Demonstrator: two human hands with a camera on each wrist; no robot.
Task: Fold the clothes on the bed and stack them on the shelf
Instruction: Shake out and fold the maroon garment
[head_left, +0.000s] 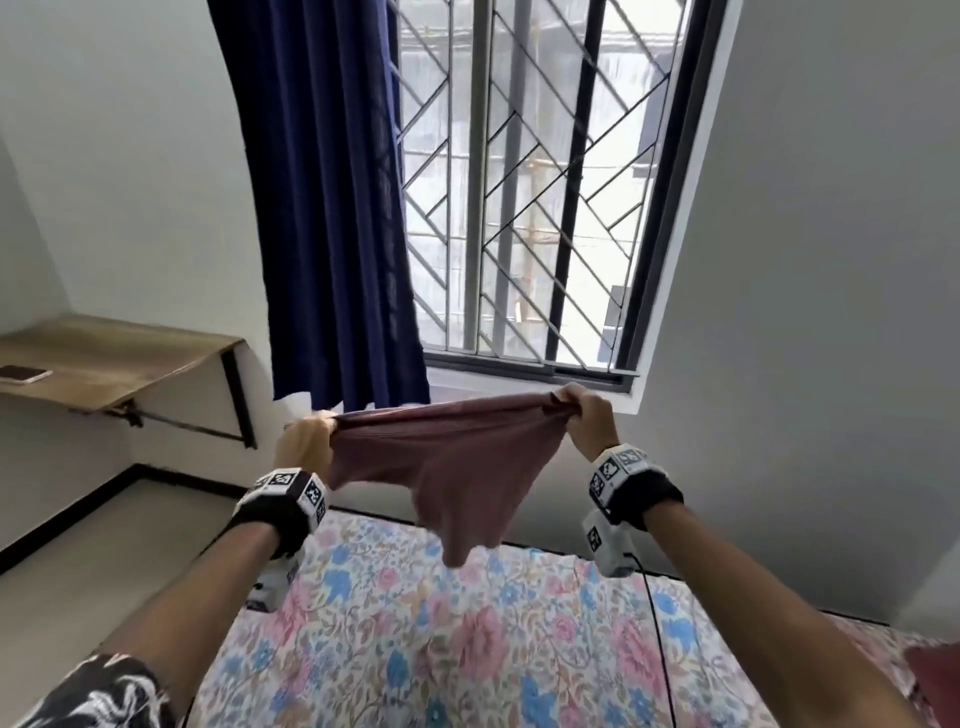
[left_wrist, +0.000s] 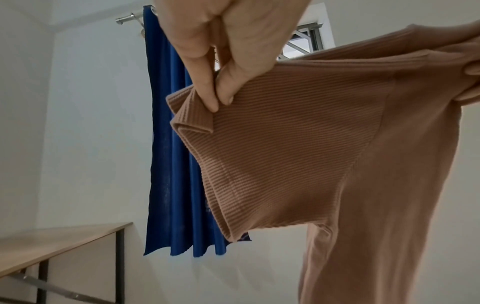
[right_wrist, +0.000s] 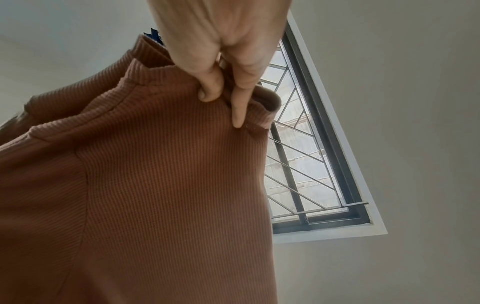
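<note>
A: Where is the ribbed top (head_left: 447, 467) relative to the fingers?

B: It hangs in the air above the floral bed (head_left: 415, 649), stretched between both hands. The left hand (head_left: 304, 441) pinches one upper corner: in the left wrist view its fingertips (left_wrist: 213, 102) close on a folded ribbed edge, with the cloth falling below and to the right. The right hand (head_left: 587, 415) grips the opposite corner; in the right wrist view its curled fingers (right_wrist: 210, 90) bunch the ribbed hem, and the cloth drops below and to the left of them.

A: Which way does it run?

B: The held top edge runs nearly level from hand to hand, in front of the window (head_left: 519, 182) and blue curtain (head_left: 332, 208). The body narrows downward to a point just over the bed. The wooden shelf (head_left: 104, 358) stands well apart on the left wall, a phone (head_left: 23, 373) lying on it.
</note>
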